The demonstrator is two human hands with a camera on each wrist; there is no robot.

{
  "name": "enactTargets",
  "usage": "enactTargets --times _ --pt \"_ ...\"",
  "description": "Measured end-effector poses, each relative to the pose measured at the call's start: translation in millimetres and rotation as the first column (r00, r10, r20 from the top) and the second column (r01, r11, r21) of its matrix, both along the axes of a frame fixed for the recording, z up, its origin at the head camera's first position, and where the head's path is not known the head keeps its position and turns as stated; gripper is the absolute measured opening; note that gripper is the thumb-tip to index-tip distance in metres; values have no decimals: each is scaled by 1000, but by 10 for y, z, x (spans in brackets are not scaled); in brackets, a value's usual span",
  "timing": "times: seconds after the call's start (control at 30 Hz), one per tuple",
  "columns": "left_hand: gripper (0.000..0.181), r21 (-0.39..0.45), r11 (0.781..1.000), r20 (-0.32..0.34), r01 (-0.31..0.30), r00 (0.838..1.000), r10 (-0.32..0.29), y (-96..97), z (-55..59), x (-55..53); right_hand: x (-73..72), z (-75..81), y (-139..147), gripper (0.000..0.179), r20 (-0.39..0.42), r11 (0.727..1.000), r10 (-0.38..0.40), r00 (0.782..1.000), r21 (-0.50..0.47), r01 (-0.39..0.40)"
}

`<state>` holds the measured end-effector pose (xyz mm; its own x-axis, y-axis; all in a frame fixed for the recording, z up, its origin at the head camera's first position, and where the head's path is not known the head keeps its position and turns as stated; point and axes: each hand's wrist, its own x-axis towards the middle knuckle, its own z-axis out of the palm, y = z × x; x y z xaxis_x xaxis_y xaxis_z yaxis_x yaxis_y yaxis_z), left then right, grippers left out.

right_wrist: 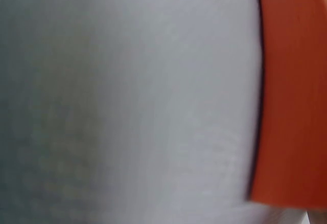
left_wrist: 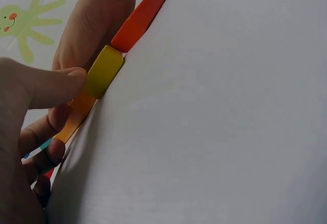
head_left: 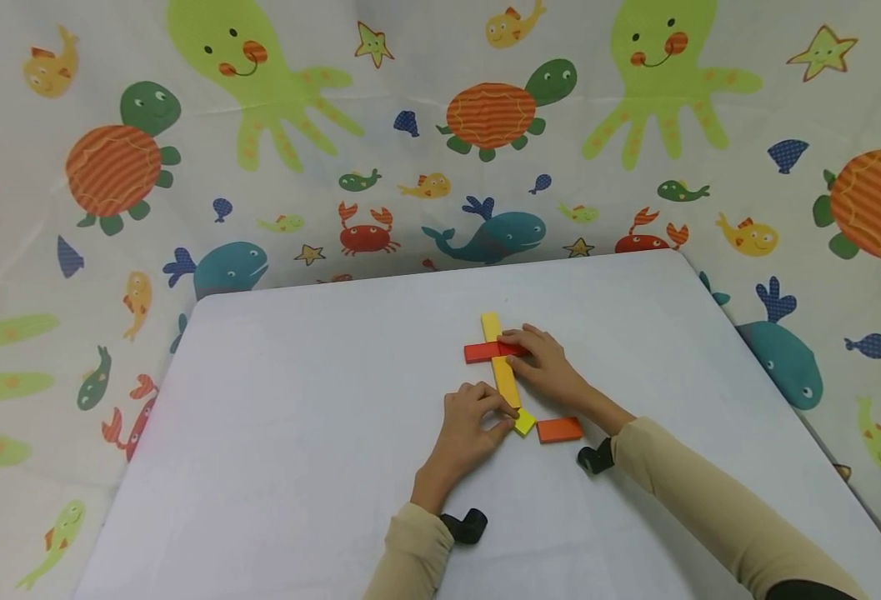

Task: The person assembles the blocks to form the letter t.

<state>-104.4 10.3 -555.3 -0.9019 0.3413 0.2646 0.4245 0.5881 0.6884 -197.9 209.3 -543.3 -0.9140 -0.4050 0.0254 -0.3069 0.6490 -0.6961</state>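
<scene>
Flat coloured blocks lie in a cross-like row on the white table. My left hand (head_left: pixel 468 423) pinches a small yellow block (head_left: pixel 525 423) at the near end of the row; in the left wrist view the thumb presses the side of that yellow block (left_wrist: pixel 104 73). My right hand (head_left: pixel 548 367) holds a red block (head_left: pixel 512 350) between thumb and forefinger, at the right arm of the cross. Another red block (head_left: pixel 481 353) forms the left arm. A yellow block (head_left: pixel 491 327) stands beyond them, and a longer yellow-orange block (head_left: pixel 506 382) lies on the near side.
An orange block (head_left: pixel 558 431) lies apart, right of the small yellow block and under the right wrist; it fills the right side of the right wrist view. The white tabletop (head_left: pixel 297 417) spreads around. Behind hangs a cloth (head_left: pixel 410 233) printed with sea animals.
</scene>
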Motion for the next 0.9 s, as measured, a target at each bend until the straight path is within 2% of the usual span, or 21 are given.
enactTargets --times 0.27,0.43,0.63,0.8,0.9 --pt "10 5 1000 -37 0 999 0 2 1 4 -8 -13 6 46 -8 1000 6 1000 -5 -6" --pt "19 5 1000 -52 17 999 -17 29 -2 -3 -5 -12 15 46 -9 1000 7 1000 -2 -7" --pt "32 -95 995 -73 32 997 -39 149 26 11 -11 -16 22 46 -1 1000 6 1000 -9 -6" --pt "29 -190 981 -104 26 993 -47 252 8 50 -8 -14 23 46 11 1000 7 1000 -17 -7" --pt "27 -211 977 -112 34 992 -59 289 6 63 -13 -12 23 46 8 1000 9 1000 -15 -9"
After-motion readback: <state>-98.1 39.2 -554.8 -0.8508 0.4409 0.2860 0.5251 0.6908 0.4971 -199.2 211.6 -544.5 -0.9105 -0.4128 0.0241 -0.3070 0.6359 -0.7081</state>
